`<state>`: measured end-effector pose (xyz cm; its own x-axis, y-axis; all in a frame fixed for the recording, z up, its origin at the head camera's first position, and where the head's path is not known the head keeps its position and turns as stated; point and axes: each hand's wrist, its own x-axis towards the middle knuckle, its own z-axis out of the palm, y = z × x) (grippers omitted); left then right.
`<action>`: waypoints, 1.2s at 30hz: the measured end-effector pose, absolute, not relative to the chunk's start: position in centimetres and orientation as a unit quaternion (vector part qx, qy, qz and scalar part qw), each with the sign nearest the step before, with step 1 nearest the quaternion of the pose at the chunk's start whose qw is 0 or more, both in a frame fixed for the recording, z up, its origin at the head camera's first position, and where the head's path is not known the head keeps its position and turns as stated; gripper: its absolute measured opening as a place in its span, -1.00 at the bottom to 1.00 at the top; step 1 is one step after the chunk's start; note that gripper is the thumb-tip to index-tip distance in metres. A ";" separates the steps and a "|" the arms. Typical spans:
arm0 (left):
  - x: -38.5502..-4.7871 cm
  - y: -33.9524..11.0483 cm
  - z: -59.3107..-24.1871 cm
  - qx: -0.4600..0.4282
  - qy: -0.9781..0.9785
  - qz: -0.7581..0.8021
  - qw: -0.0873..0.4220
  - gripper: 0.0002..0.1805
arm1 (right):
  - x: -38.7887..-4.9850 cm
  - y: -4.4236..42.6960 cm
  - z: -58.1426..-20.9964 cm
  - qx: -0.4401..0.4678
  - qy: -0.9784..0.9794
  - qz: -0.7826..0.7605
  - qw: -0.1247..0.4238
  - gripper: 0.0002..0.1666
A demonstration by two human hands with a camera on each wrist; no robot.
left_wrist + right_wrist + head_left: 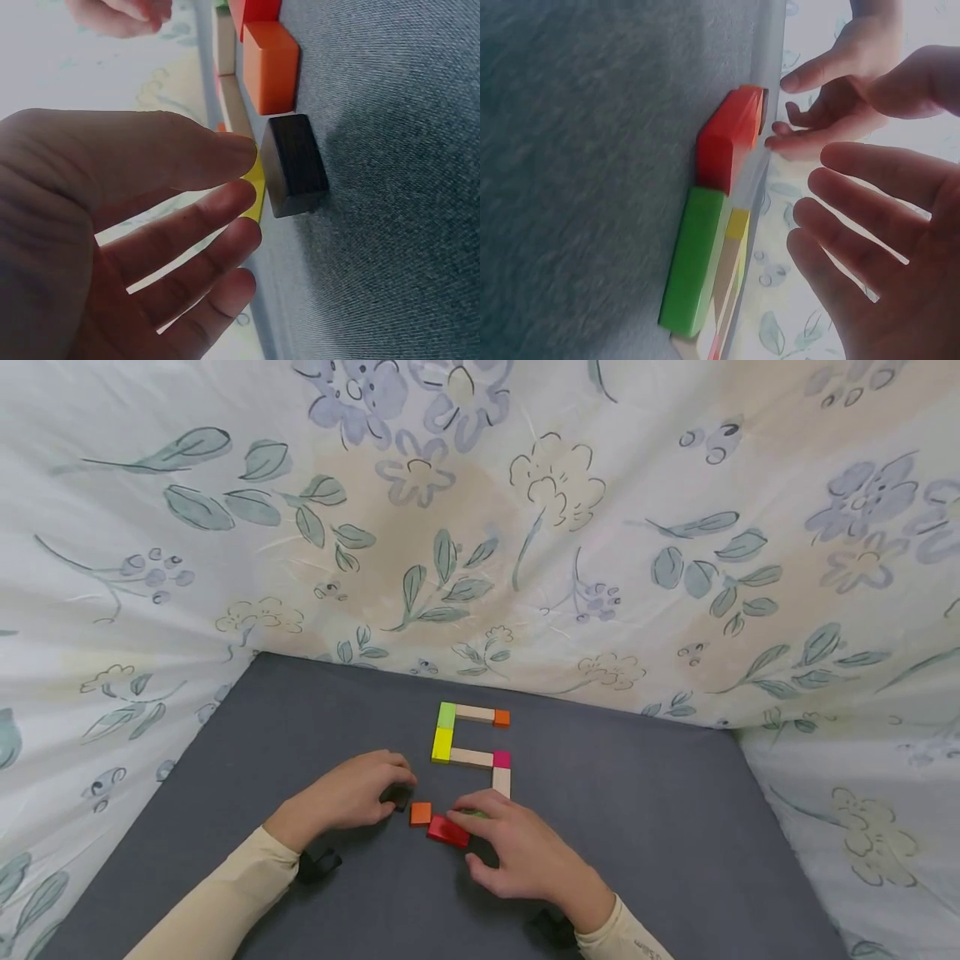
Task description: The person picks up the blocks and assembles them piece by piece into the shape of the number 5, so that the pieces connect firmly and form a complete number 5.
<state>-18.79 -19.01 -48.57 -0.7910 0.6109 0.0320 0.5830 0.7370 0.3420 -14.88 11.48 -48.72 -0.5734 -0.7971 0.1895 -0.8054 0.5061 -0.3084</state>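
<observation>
My left hand (348, 792) is beside a black block (295, 165), its fingers loosely bent. In the left wrist view the thumb comes close to the block; whether it touches cannot be told. An orange block (421, 814) lies right of the black one, followed by a red block (447, 831). Over the red block's right end hovers my right hand (525, 852), fingers spread and holding nothing. Beneath it a green block (694, 262), mostly hidden in the head view, meets the red one and a plain wooden block (502, 782).
The row continues away from me through a magenta block (502, 760), a wooden block (471, 757), a yellow block (442, 745), a light green block (447, 715), another wooden block (476, 713) and a far orange block (502, 718). Floral cloth (480, 527) hangs behind the dark grey tabletop (637, 793).
</observation>
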 end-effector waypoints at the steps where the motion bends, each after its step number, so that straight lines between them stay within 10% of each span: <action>1: -18.8 -19.0 -48.7 0.322 0.931 0.169 0.042 -0.61 | -14.9 11.3 -48.8 0.465 -0.866 0.181 0.011 -0.40; 36: -19.5 -19.0 -50.0 0.339 0.923 0.174 0.045 -0.64 | -15.0 8.4 -50.7 0.510 -0.853 0.111 -0.021 -0.44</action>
